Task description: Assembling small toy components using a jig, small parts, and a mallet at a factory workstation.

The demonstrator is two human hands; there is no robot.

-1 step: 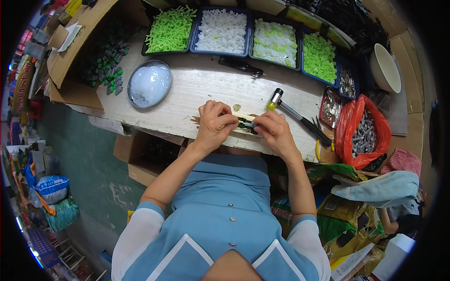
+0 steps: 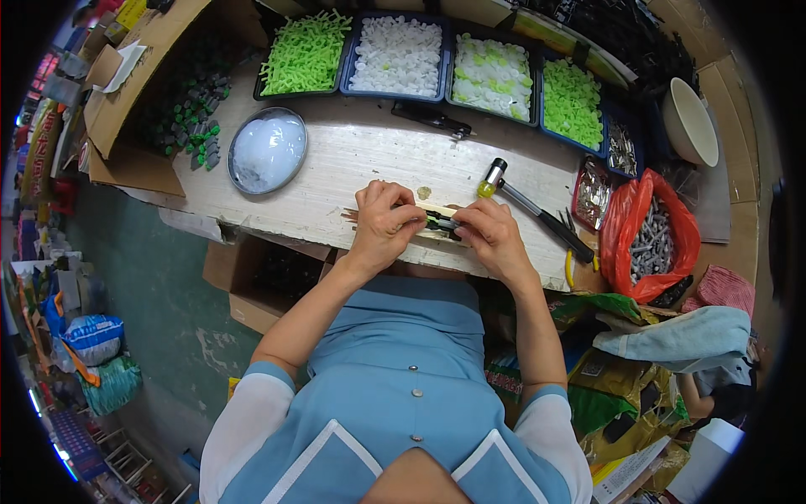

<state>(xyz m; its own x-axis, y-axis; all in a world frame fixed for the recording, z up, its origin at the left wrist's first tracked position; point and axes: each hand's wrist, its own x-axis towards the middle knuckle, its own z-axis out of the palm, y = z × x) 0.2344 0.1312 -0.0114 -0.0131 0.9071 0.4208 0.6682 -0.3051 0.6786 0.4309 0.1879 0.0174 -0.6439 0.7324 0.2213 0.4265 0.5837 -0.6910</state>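
Observation:
Both of my hands meet over the near edge of the workbench, around a small black-and-green plastic part [image 2: 438, 221]. My left hand [image 2: 388, 220] pinches its left end between thumb and fingers. At the other end, my right hand [image 2: 494, 237] grips it with thumb and fingertips closed. My fingers cover much of the part, so its exact kind is hidden. Beneath it lies a pale strip [image 2: 437, 207] on the bench top. A hammer [image 2: 537, 210] with a yellow-and-silver head and black handle rests just right of my right hand.
Trays of green strips [image 2: 304, 55], white pieces [image 2: 396, 57], mixed pieces [image 2: 493, 77] and green pieces [image 2: 573, 102] line the back. A round dish [image 2: 232, 172] with white grease-like stuff stands left. A red bag [image 2: 620, 244] of grey parts sits right, near yellow-handled pliers [image 2: 569, 270].

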